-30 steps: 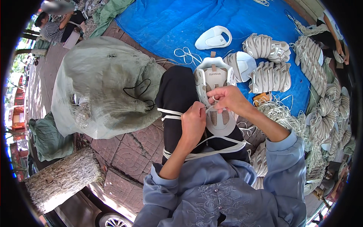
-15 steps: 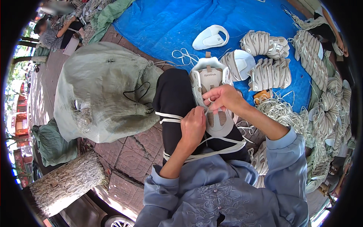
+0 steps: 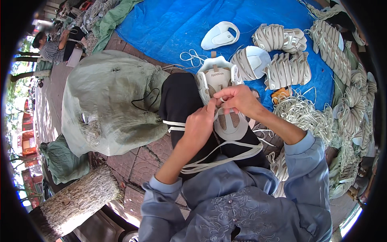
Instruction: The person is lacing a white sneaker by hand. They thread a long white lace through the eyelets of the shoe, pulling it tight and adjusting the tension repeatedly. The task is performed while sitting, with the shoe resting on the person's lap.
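Observation:
A white and beige shoe upper (image 3: 230, 132) lies across my knees, toe toward me, its tongue and heel loop at the far end. My left hand (image 3: 200, 123) is closed in a pinch at the left edge of the lacing area. Opposite it, my right hand (image 3: 242, 101) reaches over the upper from the right, thumb and fingers pinched together. The fingertips of both hands nearly meet over the eyelets and seem to grip a thin white shoelace, mostly hidden by the fingers. Several loose white laces (image 3: 238, 150) loop over my lap.
On the blue tarp (image 3: 173, 24) ahead lie a single white upper (image 3: 221, 35) and nested stacks of uppers (image 3: 288, 70). A heap of laces (image 3: 300, 115) is at the right. Left stands a large pale sack (image 3: 109, 105), near a tree trunk (image 3: 80, 197). Another person (image 3: 52, 46) sits far left.
The upper and both hands sit slightly farther left and away from me. My hands have moved up the lacing area toward the tongue, still pinched close together.

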`<state>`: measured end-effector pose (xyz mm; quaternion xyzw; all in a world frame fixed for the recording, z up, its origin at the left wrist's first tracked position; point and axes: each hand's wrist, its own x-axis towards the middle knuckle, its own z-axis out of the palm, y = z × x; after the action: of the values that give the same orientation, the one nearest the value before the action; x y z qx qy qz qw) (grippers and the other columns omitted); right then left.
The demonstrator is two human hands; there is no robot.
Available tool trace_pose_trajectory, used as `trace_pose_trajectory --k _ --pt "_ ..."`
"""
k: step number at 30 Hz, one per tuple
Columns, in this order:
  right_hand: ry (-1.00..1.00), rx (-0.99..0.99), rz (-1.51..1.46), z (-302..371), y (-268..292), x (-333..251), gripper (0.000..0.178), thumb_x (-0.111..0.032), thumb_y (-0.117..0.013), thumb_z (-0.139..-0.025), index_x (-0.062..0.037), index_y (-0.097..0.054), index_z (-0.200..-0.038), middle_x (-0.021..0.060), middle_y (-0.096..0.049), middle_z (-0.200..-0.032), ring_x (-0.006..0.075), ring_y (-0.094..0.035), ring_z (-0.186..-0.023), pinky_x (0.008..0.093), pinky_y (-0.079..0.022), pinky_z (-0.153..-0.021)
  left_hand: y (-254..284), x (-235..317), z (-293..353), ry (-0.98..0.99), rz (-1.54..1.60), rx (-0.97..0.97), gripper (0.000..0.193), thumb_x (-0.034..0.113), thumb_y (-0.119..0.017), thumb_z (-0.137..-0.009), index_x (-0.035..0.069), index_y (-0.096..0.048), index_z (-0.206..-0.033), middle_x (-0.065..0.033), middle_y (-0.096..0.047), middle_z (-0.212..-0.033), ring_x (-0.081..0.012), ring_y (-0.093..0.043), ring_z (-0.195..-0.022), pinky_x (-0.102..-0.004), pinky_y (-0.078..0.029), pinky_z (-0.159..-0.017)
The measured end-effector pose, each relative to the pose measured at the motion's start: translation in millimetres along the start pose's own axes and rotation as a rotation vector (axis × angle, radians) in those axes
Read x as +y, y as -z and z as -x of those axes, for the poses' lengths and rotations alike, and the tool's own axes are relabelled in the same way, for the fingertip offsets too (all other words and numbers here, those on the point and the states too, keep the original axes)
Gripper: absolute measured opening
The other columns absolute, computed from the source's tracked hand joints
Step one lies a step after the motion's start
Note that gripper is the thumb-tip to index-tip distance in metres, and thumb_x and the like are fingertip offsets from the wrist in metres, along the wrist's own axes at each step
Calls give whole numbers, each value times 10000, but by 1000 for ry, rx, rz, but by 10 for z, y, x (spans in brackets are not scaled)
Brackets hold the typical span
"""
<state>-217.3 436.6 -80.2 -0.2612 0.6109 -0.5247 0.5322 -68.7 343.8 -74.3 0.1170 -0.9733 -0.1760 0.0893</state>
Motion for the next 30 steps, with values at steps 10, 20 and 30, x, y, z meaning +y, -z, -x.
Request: trace_pose_trajectory --k 10,20,30 --pt "69 -4 274 -34 -69 -30 170 -4 -578 -707 -26 -645 -863 34 -612 -682 66 -575 -510 185 -369 -369 253 -183 -344 -294 -220 -391 182 155 -624 -682 37 -562 -806 -113 -550 -511 -271 -583 -487 -357 -455 -432" --pt "27 -64 359 -89 -152 -17 177 -7 -586 -682 -8 -639 -851 61 -618 -668 101 -579 -490 233 -419 -382 250 -158 -68 -170 -108 -357 125 126 -598 -700 62 -529 -782 -112 -550 -536 -286 -568 -486 -387 -441 -438" --pt "366 -132 833 -87 -139 -49 182 -69 -556 -660 -55 -656 -812 154 -625 -715 267 -620 -615 352 -492 -553 285 -158 -114 -171 -120 -375 158 145 -600 -712 63 -551 -837 -117 -542 -524 -280 -576 -507 -372 -446 -463"
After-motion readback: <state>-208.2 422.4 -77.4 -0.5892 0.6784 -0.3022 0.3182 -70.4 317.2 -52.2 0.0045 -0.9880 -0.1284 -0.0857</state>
